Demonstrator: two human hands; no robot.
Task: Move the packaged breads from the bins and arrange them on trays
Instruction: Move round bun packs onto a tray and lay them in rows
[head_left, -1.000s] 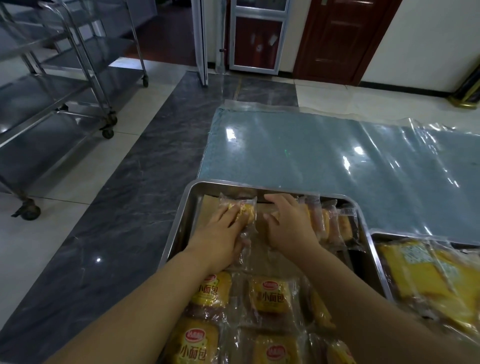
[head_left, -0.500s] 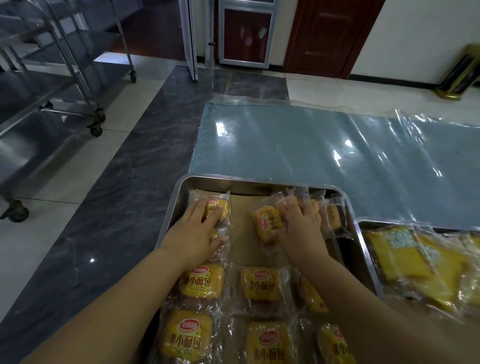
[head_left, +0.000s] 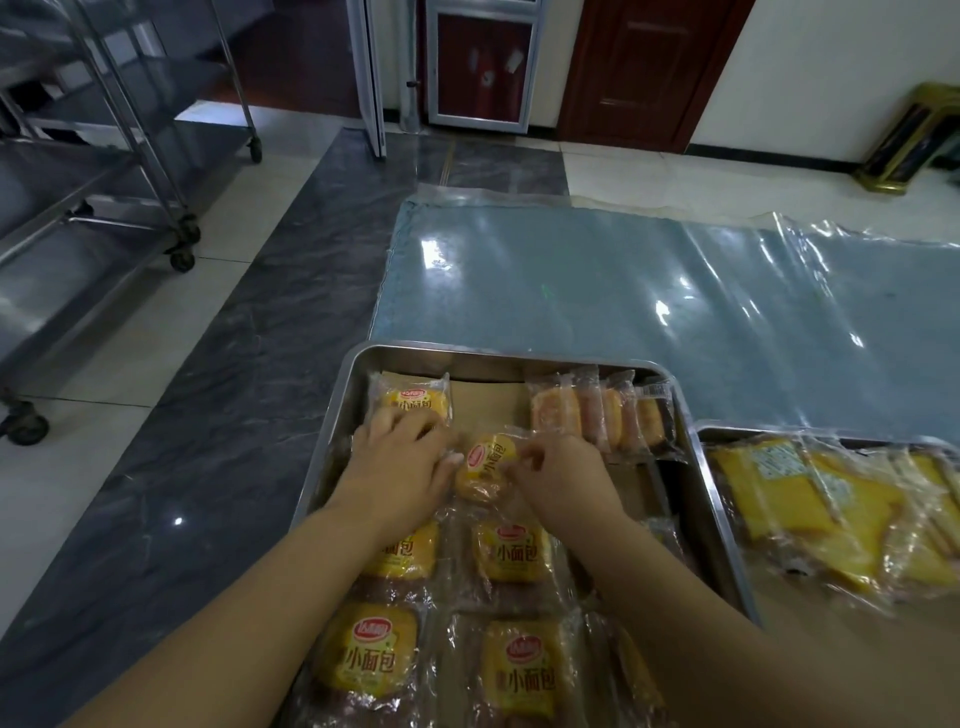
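A steel tray (head_left: 337, 415) lined with brown paper holds several yellow packaged breads in clear wrappers. One bread (head_left: 410, 402) lies flat in the tray's far left corner. My left hand (head_left: 400, 467) rests just below it, fingers spread toward a tilted bread (head_left: 485, 465) in the middle. My right hand (head_left: 563, 480) pinches the clear wrapper of that tilted bread from the right. A row of breads standing on edge (head_left: 597, 415) fills the far right corner. More flat breads (head_left: 511, 553) lie nearer me.
A second steel tray (head_left: 737, 434) at the right holds larger yellow packaged breads (head_left: 810, 509). Both sit on a blue mat under clear plastic film (head_left: 597, 280). Wheeled steel racks (head_left: 104, 208) stand at the left on the tiled floor.
My left hand has drawn back from the corner bread, leaving it flat there. My right hand carried the tilted bread leftward and nearer, into the tray's middle.
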